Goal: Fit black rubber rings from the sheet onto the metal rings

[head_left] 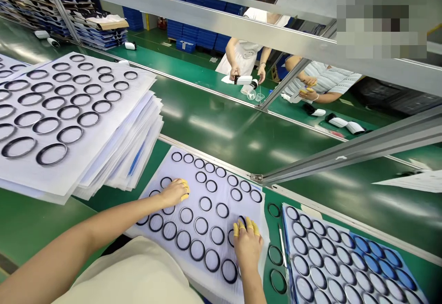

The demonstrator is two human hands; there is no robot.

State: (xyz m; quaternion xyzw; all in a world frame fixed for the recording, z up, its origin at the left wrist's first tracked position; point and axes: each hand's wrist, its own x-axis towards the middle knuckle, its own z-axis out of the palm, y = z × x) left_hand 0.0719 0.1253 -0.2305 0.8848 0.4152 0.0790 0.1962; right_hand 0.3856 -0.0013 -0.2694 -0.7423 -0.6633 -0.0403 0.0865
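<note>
A white sheet (193, 179) printed with several black rings lies on the green bench in front of me. My left hand (174, 192), with yellow finger cots, rests flat on the sheet's left part, fingers curled slightly over a ring. My right hand (247, 244), also in yellow cots, presses its fingertips together on a black ring (241, 221) near the sheet's right edge. Three loose black rings (275, 254) lie on the green surface just right of the sheet.
A thick stack of ring sheets (79, 124) sits at the left. Another sheet with rings over blue backing (345, 258) lies at the right. A green conveyor (224, 124) runs behind a metal rail (345, 154). Two other people (247, 60) work across it.
</note>
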